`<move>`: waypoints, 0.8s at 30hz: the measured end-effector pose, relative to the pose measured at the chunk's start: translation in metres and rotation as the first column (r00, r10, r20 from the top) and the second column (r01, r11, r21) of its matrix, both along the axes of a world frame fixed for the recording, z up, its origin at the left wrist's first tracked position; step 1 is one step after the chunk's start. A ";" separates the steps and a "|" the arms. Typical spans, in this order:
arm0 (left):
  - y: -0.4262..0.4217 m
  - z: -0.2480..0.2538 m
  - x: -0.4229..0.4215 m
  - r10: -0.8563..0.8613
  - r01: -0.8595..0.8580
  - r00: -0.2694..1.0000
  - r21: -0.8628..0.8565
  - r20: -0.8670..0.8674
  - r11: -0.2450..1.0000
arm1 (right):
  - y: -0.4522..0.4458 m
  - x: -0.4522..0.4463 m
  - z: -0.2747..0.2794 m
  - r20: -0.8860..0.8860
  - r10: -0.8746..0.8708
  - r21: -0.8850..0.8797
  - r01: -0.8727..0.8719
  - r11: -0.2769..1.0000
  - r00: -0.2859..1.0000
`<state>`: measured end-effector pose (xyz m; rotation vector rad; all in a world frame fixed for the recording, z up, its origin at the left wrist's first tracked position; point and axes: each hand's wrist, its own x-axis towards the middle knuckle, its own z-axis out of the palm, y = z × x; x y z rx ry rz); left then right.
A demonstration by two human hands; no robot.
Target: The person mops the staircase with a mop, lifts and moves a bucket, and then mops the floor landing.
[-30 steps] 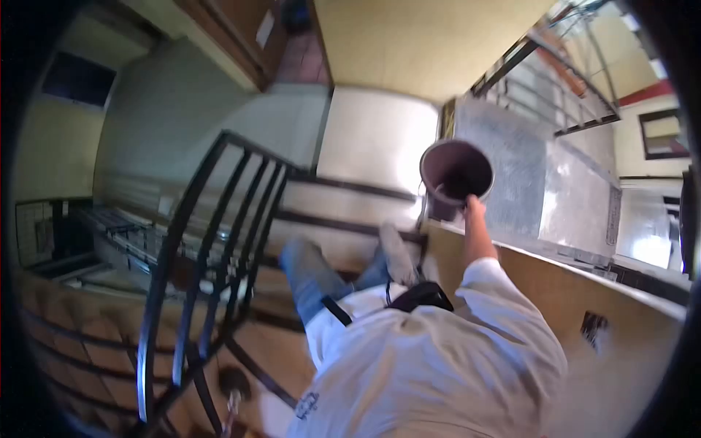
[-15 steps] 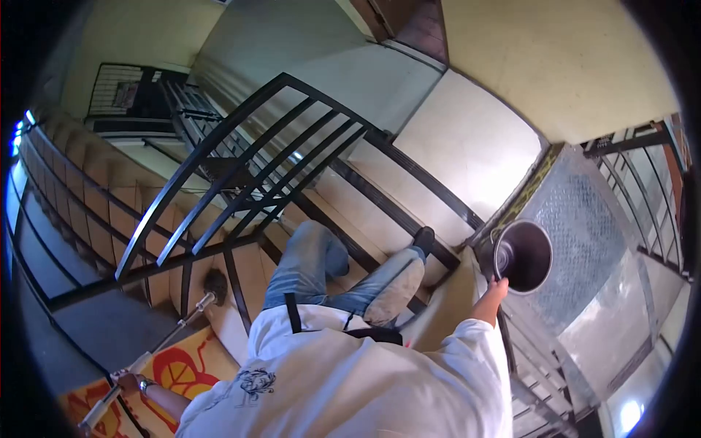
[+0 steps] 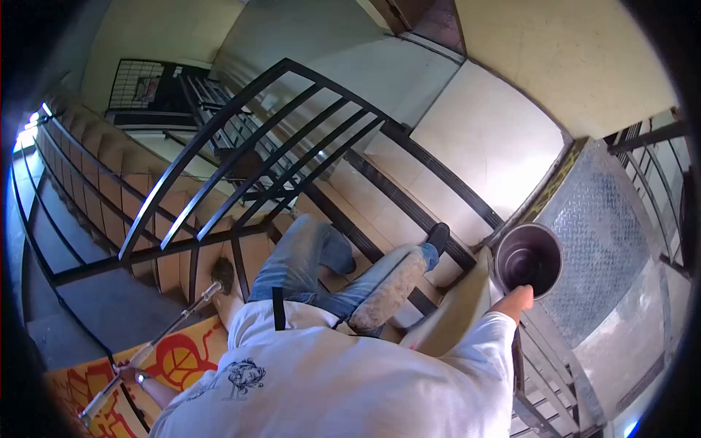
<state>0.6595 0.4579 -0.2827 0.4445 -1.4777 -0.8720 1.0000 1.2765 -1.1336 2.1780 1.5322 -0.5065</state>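
My left hand (image 3: pixel 130 374), with a watch at the wrist, is closed around the pale pole of a long-handled brush (image 3: pixel 168 328). The pole slants up to a dark, bristly-looking head (image 3: pixel 223 273) beside the railing posts. At the right, my right hand (image 3: pixel 519 298) grips the near rim of a grey bucket (image 3: pixel 529 257). The bucket's mouth faces me, and its inside looks dark. My jeans-clad legs are bent on the stairs (image 3: pixel 350 252), with one dark shoe (image 3: pixel 438 237) showing.
A black metal railing (image 3: pixel 285 67) crosses in front of my legs. More stairs (image 3: pixel 102 164) run down at the left. A textured metal plate (image 3: pixel 591 241) lies beyond the bucket, near another railing (image 3: pixel 650 164). A yellow-orange patterned surface (image 3: pixel 182 358) lies below the brush.
The view has shifted slightly, and the stairwell appears a little farther right. My right hand still grips the bucket, whose mouth faces me more directly. My left hand keeps its hold on the brush.
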 end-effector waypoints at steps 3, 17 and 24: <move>0.013 -0.010 0.002 -0.228 0.224 0.966 0.042 0.122 0.974 | 0.044 -0.029 -0.019 0.150 -0.939 0.568 0.751 0.338 0.309; 0.145 -0.292 -0.117 -0.567 0.601 0.598 0.151 0.566 0.785 | -0.087 -0.393 0.292 -0.974 -0.187 -0.064 -0.635 0.770 -0.127; 0.265 -0.289 -0.086 -0.286 0.675 0.582 -0.256 0.761 0.692 | -0.225 -0.400 0.646 -0.505 -0.536 0.598 -0.722 0.347 -0.676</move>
